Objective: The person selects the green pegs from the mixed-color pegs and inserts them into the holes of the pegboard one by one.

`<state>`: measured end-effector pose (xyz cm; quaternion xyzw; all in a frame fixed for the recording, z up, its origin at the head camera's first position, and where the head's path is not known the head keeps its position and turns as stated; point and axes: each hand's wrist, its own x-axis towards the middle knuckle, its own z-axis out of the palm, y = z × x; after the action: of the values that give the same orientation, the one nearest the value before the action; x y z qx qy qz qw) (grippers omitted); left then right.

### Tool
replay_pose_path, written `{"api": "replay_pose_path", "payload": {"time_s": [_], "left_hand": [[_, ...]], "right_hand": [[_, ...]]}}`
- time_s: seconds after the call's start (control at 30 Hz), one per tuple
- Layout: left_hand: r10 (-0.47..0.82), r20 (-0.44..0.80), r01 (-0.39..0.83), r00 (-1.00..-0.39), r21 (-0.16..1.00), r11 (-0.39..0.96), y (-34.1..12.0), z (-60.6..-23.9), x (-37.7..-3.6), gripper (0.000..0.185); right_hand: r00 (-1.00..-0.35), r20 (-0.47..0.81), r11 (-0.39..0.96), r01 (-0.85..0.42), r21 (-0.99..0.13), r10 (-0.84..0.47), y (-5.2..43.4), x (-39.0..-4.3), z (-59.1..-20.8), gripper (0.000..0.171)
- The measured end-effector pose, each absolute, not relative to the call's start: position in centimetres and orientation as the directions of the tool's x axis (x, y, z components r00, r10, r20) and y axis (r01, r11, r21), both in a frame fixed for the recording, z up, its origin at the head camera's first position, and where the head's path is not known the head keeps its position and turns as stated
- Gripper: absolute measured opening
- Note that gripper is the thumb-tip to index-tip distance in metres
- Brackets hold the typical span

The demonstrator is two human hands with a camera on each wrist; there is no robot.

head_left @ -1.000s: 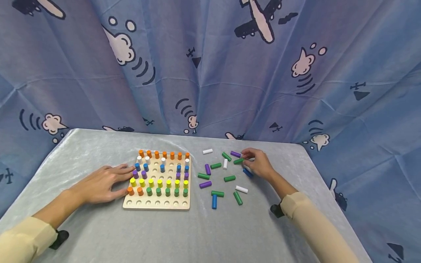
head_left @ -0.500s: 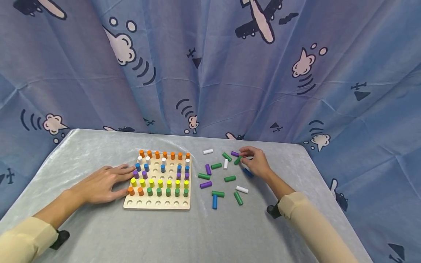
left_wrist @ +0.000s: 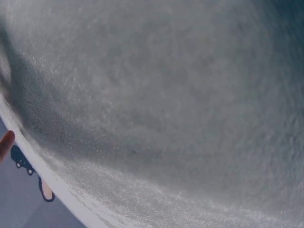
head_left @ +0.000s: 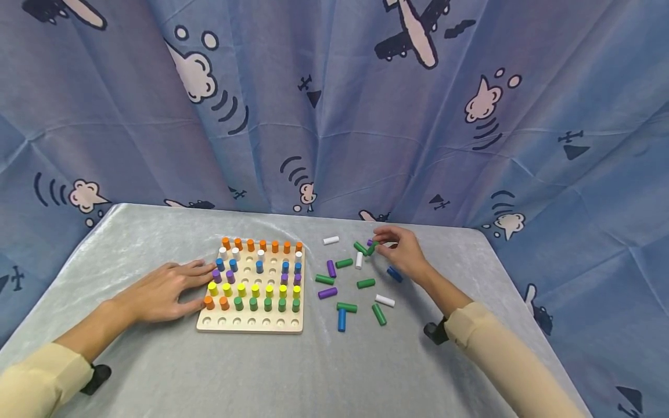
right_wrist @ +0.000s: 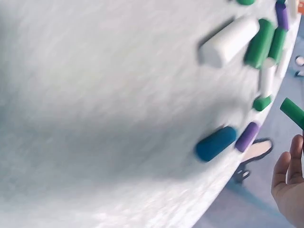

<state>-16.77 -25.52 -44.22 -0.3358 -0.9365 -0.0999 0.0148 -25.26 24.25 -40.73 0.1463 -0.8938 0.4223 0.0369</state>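
Note:
A pale wooden pegboard [head_left: 228, 328] lies left of centre in the head view, with rows of orange, white, blue, purple, yellow and green pegs standing in it. My left hand [head_left: 169, 291] rests at its left side, fingers extended, fingertips and thumb against the board's edge. Between the fingertips of my right hand [head_left: 401, 249] a green peg [head_left: 372, 248] is pinched and tilted, raised off the cloth in the right wrist view. Just behind it, a purple peg [head_left: 369, 242] is partly covered. Only a fingertip [left_wrist: 6, 142] shows in the left wrist view.
Loose pegs lie scattered right of the board, among them a white peg [head_left: 385, 301], a blue peg [head_left: 394, 274] and a purple peg [head_left: 327, 293]. Grey cloth [head_left: 251, 371] covers the table. A patterned blue curtain [head_left: 345, 145] hangs behind its far edge.
My right hand has taken up the green peg from the cloth, turning it and carrying it a little to the left and away. The left hand stays in place.

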Motion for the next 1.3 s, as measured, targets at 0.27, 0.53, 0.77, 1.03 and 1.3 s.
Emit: {"api": "replay_pose_path", "payload": {"time_s": [0.27,0.53,0.77,1.03,1.3], "left_hand": [[0.621,0.085,0.625,-0.780,0.179,0.760,-25.5,-44.3,-16.8,0.059],[0.624,0.084,0.628,-0.777,0.176,0.758,-25.5,-44.4,-16.8,0.059],[0.628,0.100,0.635,-0.772,0.170,0.753,-25.6,-44.3,-16.8,0.059],[0.623,0.086,0.628,-0.778,0.169,0.760,-25.5,-44.4,-16.8,0.059],[0.624,0.097,0.631,-0.775,0.171,0.757,-25.5,-44.3,-16.8,0.058]], "right_hand": [[-0.924,0.191,0.515,-0.347,-0.784,-0.332,21.2,-24.0,-39.4,0.031],[-0.892,0.172,0.446,-0.366,-0.817,-0.418,18.4,-22.3,-38.7,0.029],[-0.864,0.128,0.410,-0.355,-0.840,-0.486,15.6,-20.8,-37.8,0.031],[-0.832,0.127,0.383,-0.377,-0.843,-0.539,12.7,-19.7,-37.7,0.029],[-0.785,0.155,0.317,-0.411,-0.855,-0.600,10.2,-18.9,-37.9,0.031]]}}
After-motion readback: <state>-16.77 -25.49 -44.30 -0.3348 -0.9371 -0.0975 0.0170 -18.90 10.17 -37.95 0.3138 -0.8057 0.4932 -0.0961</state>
